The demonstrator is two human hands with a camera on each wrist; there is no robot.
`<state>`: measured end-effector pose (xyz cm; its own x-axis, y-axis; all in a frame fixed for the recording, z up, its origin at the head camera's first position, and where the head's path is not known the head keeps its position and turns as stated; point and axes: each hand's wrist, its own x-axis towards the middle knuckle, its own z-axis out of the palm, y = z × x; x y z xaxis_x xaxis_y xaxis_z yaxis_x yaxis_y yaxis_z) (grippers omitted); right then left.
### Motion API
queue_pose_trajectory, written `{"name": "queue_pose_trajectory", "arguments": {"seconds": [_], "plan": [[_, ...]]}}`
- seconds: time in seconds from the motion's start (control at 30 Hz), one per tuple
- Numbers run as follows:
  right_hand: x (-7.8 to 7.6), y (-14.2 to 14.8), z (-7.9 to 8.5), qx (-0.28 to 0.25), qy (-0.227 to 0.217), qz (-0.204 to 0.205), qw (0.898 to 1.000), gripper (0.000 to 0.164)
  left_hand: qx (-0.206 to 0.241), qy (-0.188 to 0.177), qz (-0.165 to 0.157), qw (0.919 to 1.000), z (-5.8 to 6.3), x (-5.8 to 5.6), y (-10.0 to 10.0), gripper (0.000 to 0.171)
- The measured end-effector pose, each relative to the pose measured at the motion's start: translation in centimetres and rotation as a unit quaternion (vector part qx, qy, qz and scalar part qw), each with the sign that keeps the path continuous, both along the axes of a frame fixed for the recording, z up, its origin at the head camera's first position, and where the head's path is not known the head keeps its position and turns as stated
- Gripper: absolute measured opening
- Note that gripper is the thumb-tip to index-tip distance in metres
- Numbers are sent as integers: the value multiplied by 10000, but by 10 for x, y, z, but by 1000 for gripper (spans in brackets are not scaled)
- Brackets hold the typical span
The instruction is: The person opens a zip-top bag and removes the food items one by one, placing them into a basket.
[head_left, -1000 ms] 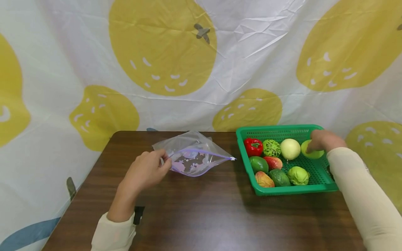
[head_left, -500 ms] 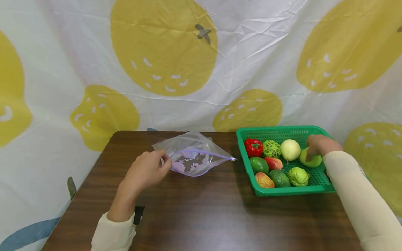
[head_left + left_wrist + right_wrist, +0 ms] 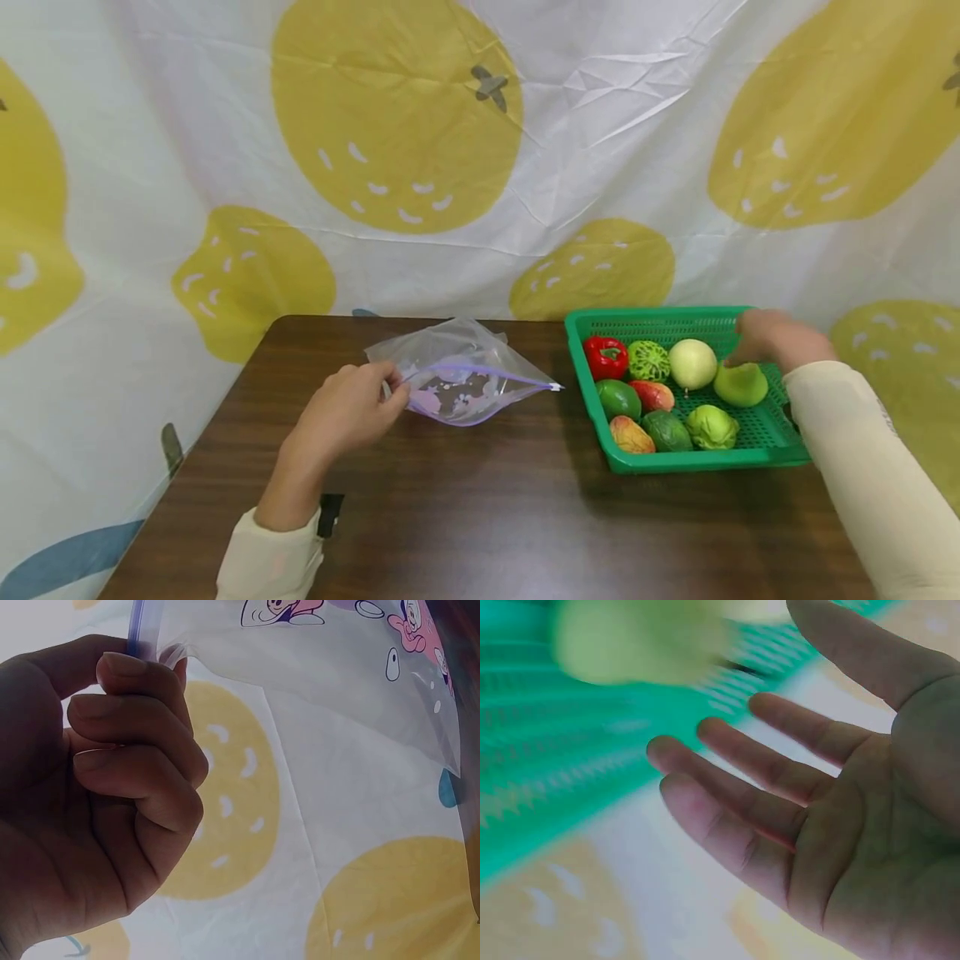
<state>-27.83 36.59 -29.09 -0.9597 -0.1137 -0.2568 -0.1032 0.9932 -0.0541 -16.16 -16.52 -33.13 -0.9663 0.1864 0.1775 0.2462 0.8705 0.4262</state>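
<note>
In the head view my left hand [image 3: 352, 406] pinches the left edge of a clear zip bag [image 3: 487, 375] with a purple zip strip and pink printed figures. The bag lies on the table with its mouth parted, its white slider at the right end. The left wrist view shows my thumb and fingers curled at the purple strip [image 3: 137, 630]. My right hand [image 3: 780, 340] is over the right side of a green basket [image 3: 705, 461], just above a yellow-green, pear-like fruit [image 3: 741, 386]. In the right wrist view its fingers [image 3: 772, 761] are spread, holding nothing, with a blurred yellow-green fruit beyond.
Also in the basket are a red bell pepper [image 3: 606, 357], a patterned green ball [image 3: 648, 361], a pale round fruit [image 3: 693, 364], a small cabbage [image 3: 712, 427] and several other fruits. The brown table [image 3: 480, 517] meets a lemon-print cloth [image 3: 420, 275] behind.
The pear-like fruit has shifted slightly left and toward me in the basket. My right hand has let go of it and lifted back to the right. The left hand stays at the bag.
</note>
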Motion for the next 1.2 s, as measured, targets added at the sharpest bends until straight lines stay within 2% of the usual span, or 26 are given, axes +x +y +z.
{"name": "queue_pose_trajectory", "arguments": {"seconds": [0.2,0.3,0.43,0.53,0.63,0.77,0.9,1.07,1.2], "plan": [[45,-43,55,-140,1149,315,9928,69,-117,-114,-59,9998,1,1,-1,18],[73,-71,72,-211,1656,538,9845,69,-190,-211,-100,9995,2,1,0,20],[107,-104,71,-581,2103,721,9733,70,-255,-275,-160,9992,3,-2,-1,20],[121,-130,59,-1052,2181,731,9675,76,-273,-300,-160,9990,4,-4,-6,20],[119,-157,40,-1528,2101,665,9634,82,-230,-311,-109,9992,6,-8,-13,21],[104,-190,6,-2056,2028,744,9545,84,-240,-194,-45,9995,5,-10,-23,22],[93,-204,-20,-2150,1878,884,9543,83,-199,-70,-78,9997,2,-12,-23,24],[84,-206,-29,-2148,1921,964,9527,82,-64,105,-14,9999,1,-13,-27,25],[79,-205,-31,-2243,1722,937,9546,83,-73,144,31,9999,1,-13,-40,25]]}}
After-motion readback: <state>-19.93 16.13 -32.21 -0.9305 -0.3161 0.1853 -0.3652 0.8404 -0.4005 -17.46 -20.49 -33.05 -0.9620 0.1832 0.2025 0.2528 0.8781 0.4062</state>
